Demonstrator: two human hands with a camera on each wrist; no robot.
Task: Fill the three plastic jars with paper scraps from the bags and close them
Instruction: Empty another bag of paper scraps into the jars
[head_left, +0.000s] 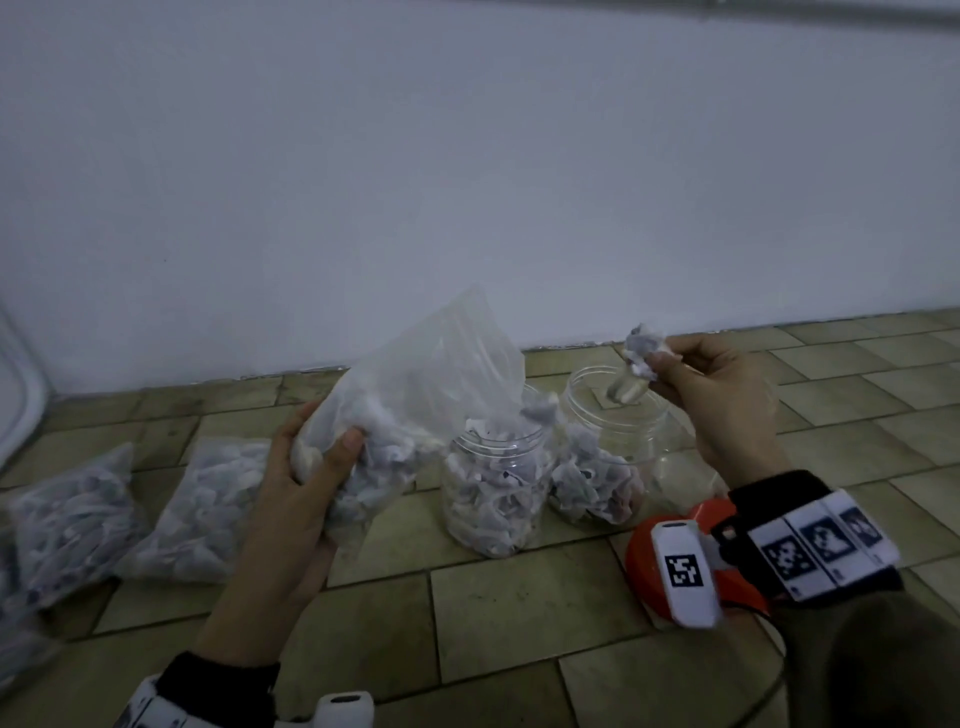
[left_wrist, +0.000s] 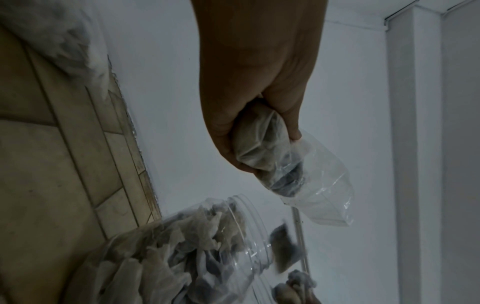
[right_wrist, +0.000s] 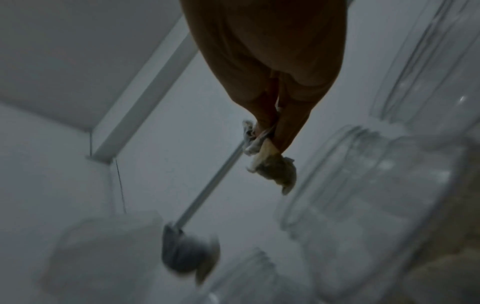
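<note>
My left hand (head_left: 332, 457) grips a clear plastic bag (head_left: 415, 395) of paper scraps, tilted with its mouth over the front jar (head_left: 493, 499), which is packed with scraps. In the left wrist view the left hand (left_wrist: 259, 144) squeezes the bag (left_wrist: 317, 191) above that jar (left_wrist: 207, 251). My right hand (head_left: 660, 364) pinches a small wad of paper scraps (head_left: 641, 353) over the open mouth of the second jar (head_left: 618, 410), which holds scraps low on its left side. In the blurred right wrist view the right hand (right_wrist: 270, 139) pinches the scraps (right_wrist: 275, 172) beside a clear jar (right_wrist: 363, 185).
An orange lid (head_left: 696, 566) lies on the tiled floor under my right wrist. Two more full scrap bags (head_left: 208, 509) (head_left: 67, 519) lie at the left. A white wall (head_left: 467, 182) stands right behind the jars. A further clear jar (right_wrist: 428, 61) shows at the right wrist view's upper right.
</note>
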